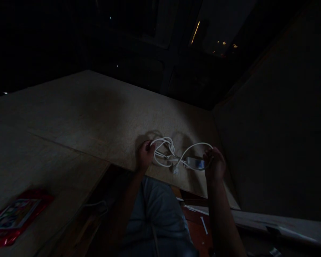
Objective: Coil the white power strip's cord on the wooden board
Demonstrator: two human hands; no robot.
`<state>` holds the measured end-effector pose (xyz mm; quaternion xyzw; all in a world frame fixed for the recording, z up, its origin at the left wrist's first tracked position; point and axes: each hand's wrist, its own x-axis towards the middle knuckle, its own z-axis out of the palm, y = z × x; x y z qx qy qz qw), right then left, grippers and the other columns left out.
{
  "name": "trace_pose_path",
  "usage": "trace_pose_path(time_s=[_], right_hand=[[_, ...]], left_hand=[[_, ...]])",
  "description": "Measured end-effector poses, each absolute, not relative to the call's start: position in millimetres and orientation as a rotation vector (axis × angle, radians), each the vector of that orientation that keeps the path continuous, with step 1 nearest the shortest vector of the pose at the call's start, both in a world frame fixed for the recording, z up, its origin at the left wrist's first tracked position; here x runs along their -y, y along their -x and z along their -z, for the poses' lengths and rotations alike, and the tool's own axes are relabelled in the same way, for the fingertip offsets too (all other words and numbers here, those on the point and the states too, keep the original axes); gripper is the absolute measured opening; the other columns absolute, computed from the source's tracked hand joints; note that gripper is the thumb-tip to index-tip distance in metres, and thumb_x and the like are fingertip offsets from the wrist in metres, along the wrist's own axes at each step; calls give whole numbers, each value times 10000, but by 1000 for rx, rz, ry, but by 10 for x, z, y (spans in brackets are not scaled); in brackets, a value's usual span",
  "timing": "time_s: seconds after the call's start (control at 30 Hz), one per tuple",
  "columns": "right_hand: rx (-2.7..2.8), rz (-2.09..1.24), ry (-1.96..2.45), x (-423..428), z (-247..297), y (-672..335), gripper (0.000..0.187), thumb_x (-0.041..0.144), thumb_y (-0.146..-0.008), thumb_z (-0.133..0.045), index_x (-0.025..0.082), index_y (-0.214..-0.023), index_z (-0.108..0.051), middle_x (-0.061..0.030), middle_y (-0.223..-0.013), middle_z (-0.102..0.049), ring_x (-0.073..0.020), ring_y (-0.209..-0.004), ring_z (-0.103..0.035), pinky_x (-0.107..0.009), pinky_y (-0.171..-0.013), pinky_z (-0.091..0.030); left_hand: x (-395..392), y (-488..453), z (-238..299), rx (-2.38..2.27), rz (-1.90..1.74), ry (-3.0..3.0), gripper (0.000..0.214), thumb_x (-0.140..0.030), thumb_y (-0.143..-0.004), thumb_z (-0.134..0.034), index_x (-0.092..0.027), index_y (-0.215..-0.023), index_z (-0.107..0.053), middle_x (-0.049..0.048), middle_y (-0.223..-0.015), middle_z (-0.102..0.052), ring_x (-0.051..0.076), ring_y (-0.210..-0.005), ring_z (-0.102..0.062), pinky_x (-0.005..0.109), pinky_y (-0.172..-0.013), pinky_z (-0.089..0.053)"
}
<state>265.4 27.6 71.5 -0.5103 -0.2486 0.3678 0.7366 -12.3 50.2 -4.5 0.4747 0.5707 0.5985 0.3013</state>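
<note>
Free room: tabletop [59,114], middle left of frame | Obstacles: white cord [173,147], looped between left hand [146,155] and right hand [215,164], lower centre; wall [273,125], right side; red packet [18,214], lower left

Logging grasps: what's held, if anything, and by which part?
Left hand holds the white cord by its coil's left edge; right hand, by a loop's right end.
</note>
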Motion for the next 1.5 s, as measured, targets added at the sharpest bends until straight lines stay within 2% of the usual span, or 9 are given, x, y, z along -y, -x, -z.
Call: trace_pose_path(time_s=[0.17,0.3,0.43,0.5,0.63,0.8,0.97,1.2,1.5], right_hand=[[789,-594,1367,-317,-650,-2761,382,433,-669,-738,165,-927,-649,-34,-850,-706,-171,-746,-676,-301,-671,-524],[1310,-264,1543,-189,-701,-2886,418,405,-788,-626,135,-1105,-659,-156,-1091,-686,-278,-1023,-643,-486,-915,-499],[1827,103,1590,91,-907,-2724,577,165,-857,-479,173,-1433,-449,-202,-1459,-451,-313,-1388,-403,-564,-1083,-367],[2092,212,1565,249,-991,-2547,688,77,-837,-462,217,-1501,-345,-196,-1552,-336,-325,-1470,-278,-616,-1121,-279],[2453,349,1529,454,-1029,-2236,736,13,-820,-464,302,-1488,-359,-173,-1617,-246,-353,-1503,-196,-751,-1102,-41],[2432,417,1645,476,-970,-2126,724,43,-839,-477,240,-1516,-312,-209,-1628,-194,-348,-1513,-166,-768,-1085,17],[2506,366,1663,578,-939,-2084,742,109,-852,-522,216,-1542,-270,-188,-1574,-352,-340,-1488,-247,-770,-1071,115],[2506,197,1738,623,-915,-2051,666,351,-888,-603,219,-1503,-386,-182,-1466,-514,-393,-1440,-318,-796,-1047,125],[2351,86,1854,523,-809,-1971,423,333,-937,-499,230,-1337,-594,-170,-1435,-549,-396,-1398,-373,-809,-1042,51]], left_hand=[[-498,139,59,-1438,-1593,-1207,381,-429,-834,-652,-163,-1106,-665,99,-1016,-726,198,-887,-685,312,-795,-549],[-427,161,18,-1391,-1609,-1202,408,-419,-821,-668,-169,-1142,-642,117,-1091,-692,211,-957,-669,325,-829,-549],[-111,85,-12,-1447,-1718,-1213,456,-380,-800,-689,-182,-1199,-592,140,-1213,-618,237,-1089,-616,333,-863,-537],[127,-5,-8,-1568,-1779,-1162,414,-368,-804,-685,-194,-1168,-592,134,-1211,-602,248,-1115,-597,333,-853,-535],[479,-184,7,-1565,-1643,-1132,337,-340,-845,-637,-220,-1155,-587,102,-1129,-641,229,-1035,-638,347,-860,-541],[433,-249,-66,-1438,-1470,-1173,389,-350,-825,-668,-220,-1182,-582,108,-1150,-676,239,-1080,-659,366,-917,-537],[307,-341,-184,-1245,-1455,-1056,368,-370,-821,-659,-211,-1141,-572,110,-1114,-706,223,-1023,-698,342,-869,-564],[261,-527,-493,-1059,-1371,-1031,418,-263,-826,-636,-188,-1230,-557,115,-1044,-744,207,-945,-719,337,-857,-574],[55,-761,-784,-968,-1156,-1399,487,-40,-767,-564,-204,-1217,-650,71,-1053,-744,207,-970,-705,317,-835,-590]])
